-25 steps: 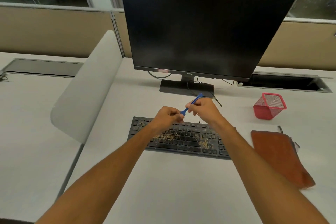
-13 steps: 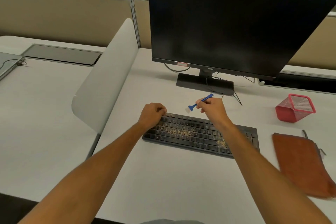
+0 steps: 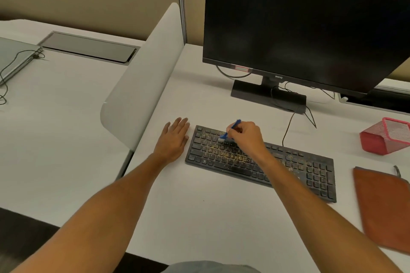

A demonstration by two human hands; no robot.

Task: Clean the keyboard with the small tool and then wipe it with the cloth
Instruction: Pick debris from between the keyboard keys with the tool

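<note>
Fingers [image 3: 235, 131] of my right hand [image 3: 245, 137] pinch the small blue brush [image 3: 230, 129], its pale bristles down on the upper left keys of the keyboard [image 3: 315, 168] at centre frame, which is speckled with yellowish crumbs. Beside its left end my left hand [image 3: 174, 137] lies flat and relaxed on the white counter [image 3: 199, 217]. At lower right I see the brown cloth [image 3: 383, 206].
</note>
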